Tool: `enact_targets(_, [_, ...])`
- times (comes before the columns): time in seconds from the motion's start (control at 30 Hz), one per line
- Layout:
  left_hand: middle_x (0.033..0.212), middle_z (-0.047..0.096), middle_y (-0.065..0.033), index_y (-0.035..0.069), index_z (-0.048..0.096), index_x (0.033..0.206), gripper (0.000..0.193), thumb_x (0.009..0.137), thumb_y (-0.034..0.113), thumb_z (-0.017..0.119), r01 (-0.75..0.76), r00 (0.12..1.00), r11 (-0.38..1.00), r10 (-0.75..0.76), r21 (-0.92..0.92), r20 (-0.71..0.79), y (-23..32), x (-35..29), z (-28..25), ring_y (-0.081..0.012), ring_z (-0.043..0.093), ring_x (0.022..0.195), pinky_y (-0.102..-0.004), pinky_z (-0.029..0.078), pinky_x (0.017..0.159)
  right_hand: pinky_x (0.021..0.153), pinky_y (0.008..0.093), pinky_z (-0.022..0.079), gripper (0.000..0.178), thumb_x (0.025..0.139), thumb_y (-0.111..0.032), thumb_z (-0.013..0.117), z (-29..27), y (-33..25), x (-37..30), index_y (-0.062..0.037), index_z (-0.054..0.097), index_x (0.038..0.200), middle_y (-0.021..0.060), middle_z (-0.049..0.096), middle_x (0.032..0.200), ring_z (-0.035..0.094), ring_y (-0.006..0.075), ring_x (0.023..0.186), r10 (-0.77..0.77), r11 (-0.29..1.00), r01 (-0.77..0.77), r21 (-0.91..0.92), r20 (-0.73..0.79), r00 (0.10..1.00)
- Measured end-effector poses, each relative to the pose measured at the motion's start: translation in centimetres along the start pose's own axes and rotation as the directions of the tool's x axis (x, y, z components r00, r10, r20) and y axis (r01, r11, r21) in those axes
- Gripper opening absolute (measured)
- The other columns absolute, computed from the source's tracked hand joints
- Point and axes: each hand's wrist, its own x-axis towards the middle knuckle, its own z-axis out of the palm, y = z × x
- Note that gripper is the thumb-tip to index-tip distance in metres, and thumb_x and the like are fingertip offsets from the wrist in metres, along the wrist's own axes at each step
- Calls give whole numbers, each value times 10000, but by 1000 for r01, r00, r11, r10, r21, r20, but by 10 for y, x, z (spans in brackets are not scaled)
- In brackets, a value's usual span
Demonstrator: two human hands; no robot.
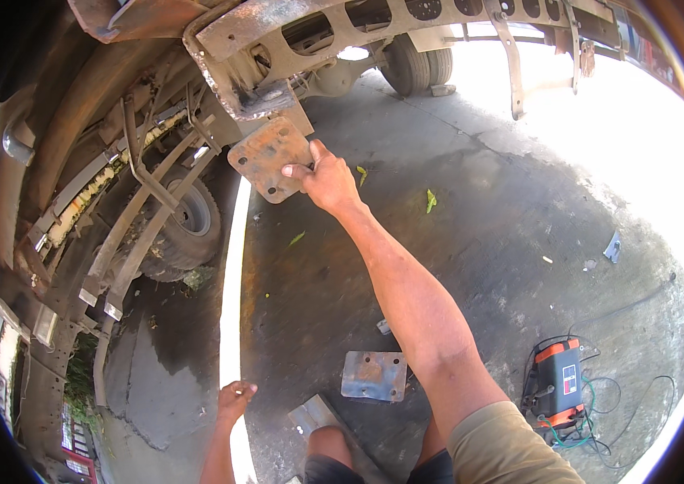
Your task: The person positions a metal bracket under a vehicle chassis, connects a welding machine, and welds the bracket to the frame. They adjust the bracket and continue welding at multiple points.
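Under the rusted body of a truck, you reach forward with your right hand (327, 176), gripping the near edge of a rusty metal plate (272, 157), your thumb flat on its face and your fingers behind it. The plate, square with rounded corners and holes near them, tilts out beyond your fingertips, just below the rough-edged end of a steel beam (233, 36); whether the two touch, you cannot tell from this angle. Your left hand (235, 401) hangs low and well apart from the right, its fingers curled in; whether it holds something small cannot be told. To the right of that hand, a second plate (373, 377) lies on the stained ground (334, 282), near your knees, with a pale metal piece (312, 413) between it and the hand. A truck wheel (189, 214) stands to the left of your right hand, and double tires (406, 66) show far beyond it. Well to the right of both hands, an orange-and-black machine (559, 379) sits among loose cables. A green leaf (431, 201) lies on the ground to the right of your gripping hand.
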Motion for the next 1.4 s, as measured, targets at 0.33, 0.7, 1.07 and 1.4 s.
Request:
enact_targets(0.33, [1241, 675, -228, 28, 611, 1370, 660, 884, 430, 803, -125, 967, 984, 93, 124, 238, -86, -140, 111, -341, 690, 1093, -419, 550, 944, 888, 498, 531, 524, 900, -450, 759, 5, 6, 3, -42, 567, 1166, 225, 740, 981, 707, 400, 981, -30, 999, 31, -41, 8, 1000])
enact_targets(0.7, [1592, 355, -272, 64, 419, 1549, 940, 856, 596, 766, -327, 931, 933, 291, 151, 220, -65, -188, 166, -488, 341, 1463, -588, 316, 1175, 870, 476, 552, 554, 926, -479, 731, 5, 10, 3, -26, 572, 1202, 199, 748, 946, 735, 371, 920, -71, 997, 71, -7, -3, 997])
enact_targets(1.07, [1659, 218, -286, 148, 312, 1622, 1031, 832, 644, 752, -240, 950, 960, 202, 145, 239, -76, -166, 181, -496, 223, 1524, -649, 214, 1186, 816, 416, 574, 524, 939, -467, 729, 7, 9, -2, -30, 586, 1190, 169, 766, 949, 753, 244, 690, -106, 993, 108, 56, -48, 993])
enact_targets(1.4, [1645, 240, -298, 134, 321, 1614, 972, 864, 586, 743, -263, 947, 956, 230, 130, 223, -80, -161, 181, -516, 250, 1504, -654, 248, 1172, 783, 390, 575, 512, 939, -452, 738, 9, 6, -5, -18, 602, 1175, 160, 763, 954, 742, 221, 670, -120, 989, 127, 77, -82, 989])
